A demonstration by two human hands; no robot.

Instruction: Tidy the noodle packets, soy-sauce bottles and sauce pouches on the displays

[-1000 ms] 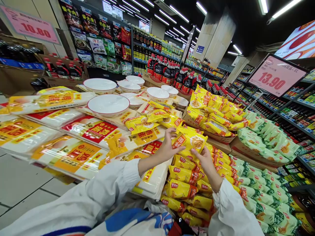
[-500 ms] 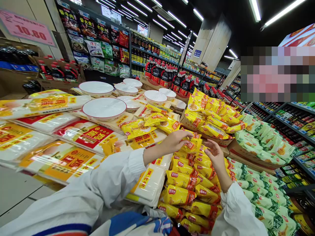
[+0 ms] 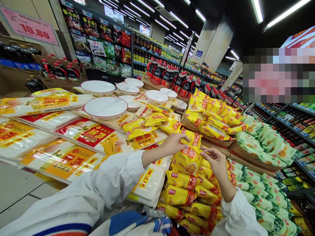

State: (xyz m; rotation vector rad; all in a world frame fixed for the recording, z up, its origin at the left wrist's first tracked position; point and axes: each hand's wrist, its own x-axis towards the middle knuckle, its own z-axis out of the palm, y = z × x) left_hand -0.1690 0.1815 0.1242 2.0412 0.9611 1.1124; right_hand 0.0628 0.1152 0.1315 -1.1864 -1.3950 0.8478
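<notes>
A yellow instant noodle packet (image 3: 189, 161) hangs with its printed front towards me, over the stacked yellow packets. My left hand (image 3: 174, 144) is closed at its upper left corner; the fingertips are partly hidden. At the upper right corner, my right hand (image 3: 213, 158) pinches the packet's edge between thumb and finger. Another yellow noodle packet (image 3: 193, 137) shows just behind the top edge of the held one. Below both hands, yellow noodle packets (image 3: 180, 194) lie in stacked rows.
White bowls (image 3: 105, 107) stand on flat packs of dried noodles (image 3: 85, 133) at left. An open carton of yellow packets (image 3: 214, 113) sits behind my hands. Green packets (image 3: 263, 191) are stacked at right. Dark bottles with red caps (image 3: 168, 75) stand farther back.
The held packet went from lying slanted between both hands to hanging face-on. My right hand was apart from it half a second ago and now pinches its upper right corner.
</notes>
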